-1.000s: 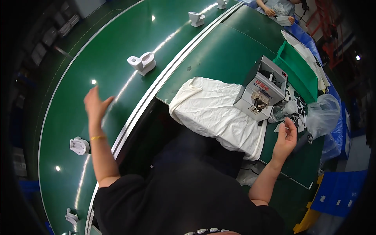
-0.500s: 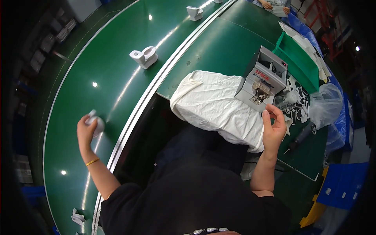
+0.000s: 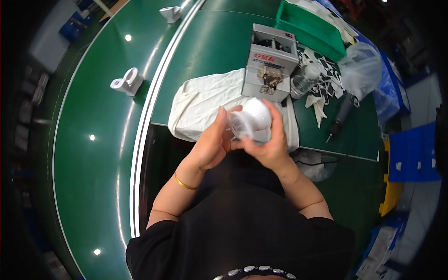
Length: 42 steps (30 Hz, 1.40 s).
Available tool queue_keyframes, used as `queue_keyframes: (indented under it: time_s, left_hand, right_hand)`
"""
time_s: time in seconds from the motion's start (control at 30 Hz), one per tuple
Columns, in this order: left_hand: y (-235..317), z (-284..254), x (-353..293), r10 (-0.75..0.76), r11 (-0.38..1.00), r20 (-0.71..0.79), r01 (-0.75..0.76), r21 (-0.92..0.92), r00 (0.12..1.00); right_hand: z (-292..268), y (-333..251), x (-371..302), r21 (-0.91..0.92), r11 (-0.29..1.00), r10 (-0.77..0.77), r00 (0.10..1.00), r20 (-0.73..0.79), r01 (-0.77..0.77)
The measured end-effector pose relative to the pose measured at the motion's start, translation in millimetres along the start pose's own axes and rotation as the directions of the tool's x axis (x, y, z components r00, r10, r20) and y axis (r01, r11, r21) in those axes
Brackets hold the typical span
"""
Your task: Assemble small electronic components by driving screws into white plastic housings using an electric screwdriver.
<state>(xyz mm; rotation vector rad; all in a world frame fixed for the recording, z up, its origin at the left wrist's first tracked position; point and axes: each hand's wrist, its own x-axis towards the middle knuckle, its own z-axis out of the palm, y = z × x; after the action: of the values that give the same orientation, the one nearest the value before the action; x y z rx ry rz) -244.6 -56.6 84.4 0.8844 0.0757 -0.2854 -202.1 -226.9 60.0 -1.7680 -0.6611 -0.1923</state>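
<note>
Both hands grasp a white plastic part [image 3: 251, 122] above the white cloth [image 3: 205, 100]: left hand [image 3: 212, 142] cups its side, right hand [image 3: 268, 144] wraps underneath

A white cloth [image 3: 210, 105] lies on the green table [image 3: 210, 46]. At its far right end stands a grey metal box machine [image 3: 269, 63]. Right of the machine are a clear bottle [image 3: 304, 79], white paper bits [image 3: 322, 100], a clear plastic bag [image 3: 361, 70] and a dark screwdriver [image 3: 341, 116]. A green bin [image 3: 310, 28] sits far back. On the left, two small white parts [image 3: 127, 82] ride a green belt [image 3: 88, 140].
</note>
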Motion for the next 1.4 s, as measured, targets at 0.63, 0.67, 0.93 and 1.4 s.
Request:
queue_keyframes:
  time_s: [0.63, 0.67, 0.93, 1.4]
  left_hand:
    - [-40.7, -8.5, 29.2, 0.32, 0.454, 0.279, -0.405, 0.794, 0.905]
    - [-45.3, -11.1, 31.9, 0.315, 0.458, 0.288, -0.41, 0.789, 0.904]
    - [-65.7, -16.3, 41.5, 0.295, 0.497, 0.241, -0.364, 0.788, 0.925]
    - [-68.6, -23.1, 43.7, 0.339, 0.52, 0.22, -0.377, 0.767, 0.915]
  right_hand:
    - [-91.5, 46.9, 5.7, 0.082, 0.865, 0.479, 0.864, 0.158, -0.495]
    - [-103.9, 46.9, 14.6, 0.065, 0.869, 0.492, 0.871, 0.0, -0.491]
    - [-190.7, 142.9, 88.7, -0.708, 0.597, 0.262, 0.926, -0.272, -0.377]
    - [-188.7, 119.1, 91.6, -0.458, 0.732, 0.31, 0.845, -0.435, -0.504]
